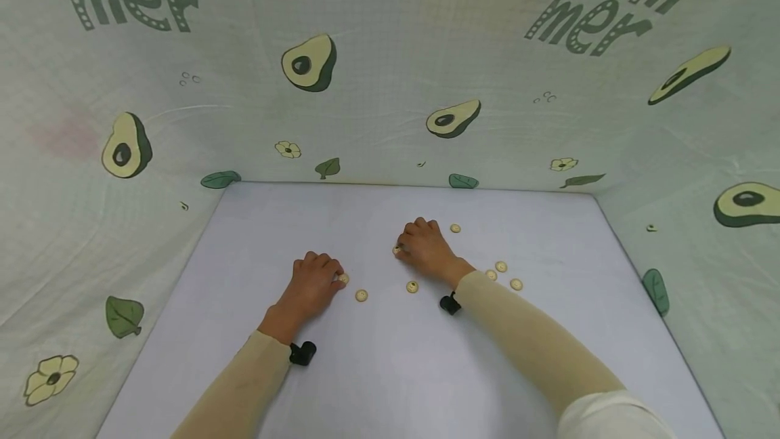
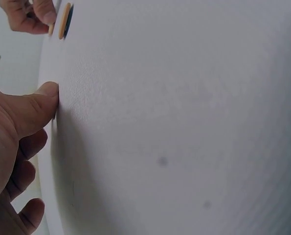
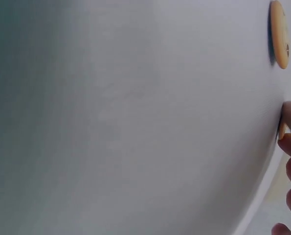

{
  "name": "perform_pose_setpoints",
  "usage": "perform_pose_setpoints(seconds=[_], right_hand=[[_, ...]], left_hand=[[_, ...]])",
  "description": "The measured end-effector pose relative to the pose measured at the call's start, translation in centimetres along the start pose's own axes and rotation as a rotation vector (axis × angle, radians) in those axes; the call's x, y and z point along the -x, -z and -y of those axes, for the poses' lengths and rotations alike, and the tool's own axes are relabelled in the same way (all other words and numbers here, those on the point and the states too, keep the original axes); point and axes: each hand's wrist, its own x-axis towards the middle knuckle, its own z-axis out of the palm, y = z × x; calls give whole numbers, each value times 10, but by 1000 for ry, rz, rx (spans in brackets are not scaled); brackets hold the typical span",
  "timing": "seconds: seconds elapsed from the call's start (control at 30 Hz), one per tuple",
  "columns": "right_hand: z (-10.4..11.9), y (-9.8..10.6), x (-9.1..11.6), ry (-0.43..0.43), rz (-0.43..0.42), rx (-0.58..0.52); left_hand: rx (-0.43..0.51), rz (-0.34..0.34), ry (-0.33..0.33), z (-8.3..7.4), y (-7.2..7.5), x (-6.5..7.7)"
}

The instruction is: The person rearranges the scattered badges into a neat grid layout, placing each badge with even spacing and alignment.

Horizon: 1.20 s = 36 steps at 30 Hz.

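In the head view my left hand (image 1: pixel 313 282) is low over the white tabletop, thumb and forefinger at the edges of a small round wooden disc (image 1: pixel 344 278). In the left wrist view its thumb hides most of that disc. Farther right and back, my right hand (image 1: pixel 426 246) pinches another wooden disc (image 1: pixel 397 249) between thumb and finger. The right wrist view shows this held disc (image 3: pixel 282 128) edge-on at the table surface. Between the hands lie two loose discs, one near the left hand (image 1: pixel 361 295) and one nearer the right (image 1: pixel 412 286).
Behind the right hand is a single disc (image 1: pixel 456 228). A cluster of three more discs (image 1: pixel 501 266) lies beside the right forearm. The white table (image 1: pixel 378 371) meets cloth walls (image 1: pixel 378 87) printed with avocados at its back and sides.
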Motion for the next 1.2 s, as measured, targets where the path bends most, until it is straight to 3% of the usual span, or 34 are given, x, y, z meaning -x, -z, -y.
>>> perform_pose_setpoints(seconds=[0.3,0.9,1.2], right_hand=[[-3,-1,1,35,18,72],[-1,3,-4,31,37,27],[-2,0,-4,39,33,63]], left_hand=[[-15,-16,-22,2,-1,0],[-86,-23,-41,0,3,3],[-82,-32,-107,5,3,2]])
